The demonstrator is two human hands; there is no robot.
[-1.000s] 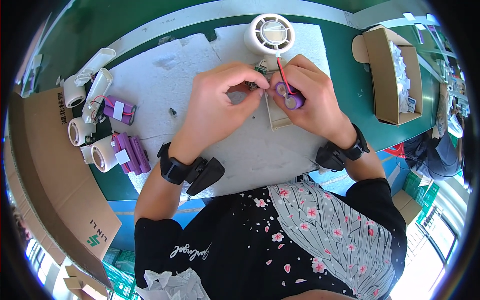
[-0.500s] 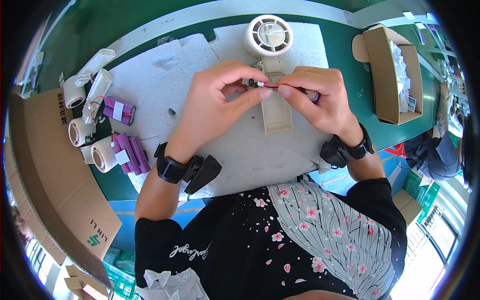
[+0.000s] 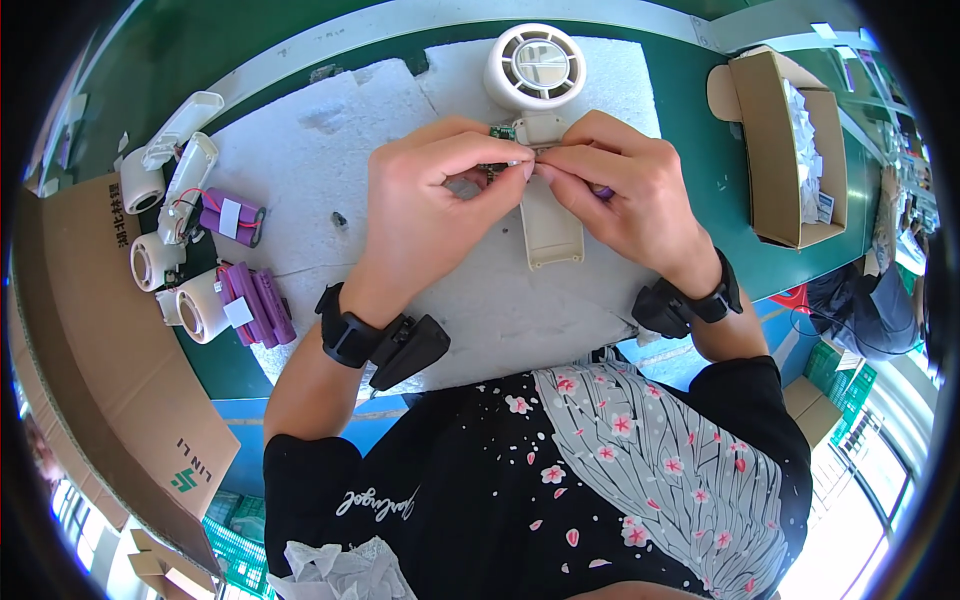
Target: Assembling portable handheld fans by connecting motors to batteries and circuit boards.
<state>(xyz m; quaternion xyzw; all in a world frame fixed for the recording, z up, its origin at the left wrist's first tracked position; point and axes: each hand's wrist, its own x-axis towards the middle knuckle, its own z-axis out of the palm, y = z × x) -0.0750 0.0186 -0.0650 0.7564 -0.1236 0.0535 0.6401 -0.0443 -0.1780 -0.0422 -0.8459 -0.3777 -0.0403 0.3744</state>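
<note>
A white hand-held fan (image 3: pixel 538 70) lies on a white foam sheet (image 3: pixel 330 150), round head away from me, its open handle shell (image 3: pixel 552 225) pointing toward me. My left hand (image 3: pixel 430 210) and my right hand (image 3: pixel 625 195) meet fingertip to fingertip just above the handle. Between them they pinch a small part at the fan's green circuit board (image 3: pixel 502 132). A purple battery (image 3: pixel 603 190) is tucked under my right hand, mostly hidden. Both wrists wear black bands.
At the left lie several white fan parts (image 3: pixel 160 230) and purple battery packs (image 3: pixel 250 300) with red wires. A brown cardboard sheet (image 3: pixel 90 360) lies at the far left. An open cardboard box (image 3: pixel 790 150) with white pieces stands at the right on the green table (image 3: pixel 700 120).
My hands have moved up from the handle toward the fan's neck and drawn closer together. The purple battery and red wire, plainly visible a second ago, are now mostly covered by my right hand.
</note>
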